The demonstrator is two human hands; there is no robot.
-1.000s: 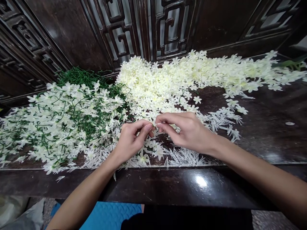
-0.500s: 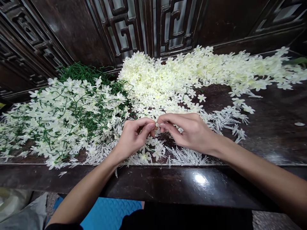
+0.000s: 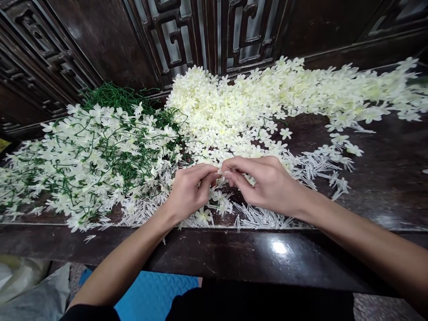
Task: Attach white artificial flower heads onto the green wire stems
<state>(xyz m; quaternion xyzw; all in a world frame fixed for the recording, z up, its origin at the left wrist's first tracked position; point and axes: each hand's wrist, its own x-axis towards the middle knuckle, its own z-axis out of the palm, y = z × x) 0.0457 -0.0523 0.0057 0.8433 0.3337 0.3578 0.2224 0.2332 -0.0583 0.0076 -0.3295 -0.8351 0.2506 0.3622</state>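
Note:
My left hand (image 3: 190, 189) and my right hand (image 3: 267, 180) meet fingertip to fingertip above the near part of the wooden bench. Both are closed in a pinch on a small white flower piece (image 3: 220, 172), mostly hidden by the fingers. Behind them spreads a heap of pale yellow-white artificial flower heads (image 3: 227, 116). On the left lies a pile of white flowers on green stems (image 3: 96, 160). Thin white stamen-like sticks (image 3: 264, 217) lie below my right hand, and more white sticks (image 3: 310, 165) lie beyond it.
The dark wooden bench (image 3: 394, 174) has a front edge close to my body. A carved wooden backrest (image 3: 207, 35) rises behind the flowers. Loose green stems (image 3: 117, 96) sit at the back left. Below are a blue mat (image 3: 157, 294) and a grey bag (image 3: 40, 294).
My left fingers have curled in, and its thumb has turned down out of plain sight. The view has shifted slightly; both hands stay joined at the small white piece.

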